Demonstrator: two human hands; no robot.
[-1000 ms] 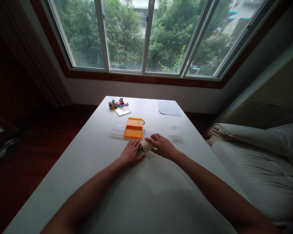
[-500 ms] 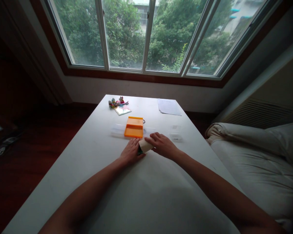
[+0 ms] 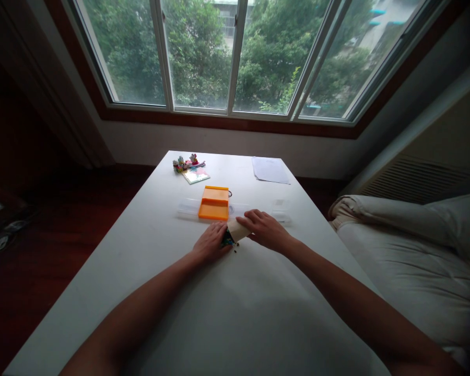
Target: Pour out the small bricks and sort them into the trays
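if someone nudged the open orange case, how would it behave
The orange case would probably slide rather than roll, given its broad, flat shape. Its straight edges suggest stiffness, though the crease across its middle might let it fold.

We take this for a room in a home: on the right we see a creased, padded pale seat [image 3: 407, 266], like a sofa or bed, and on the left a dark reddish floor [image 3: 43, 292] and what looks like a curtain [image 3: 62, 120]. At the far side, a brown-framed window [image 3: 237, 57] gives us a view of trees [image 3: 198, 57], and small toy figures [image 3: 181, 164] sit on our white table [image 3: 227, 313].
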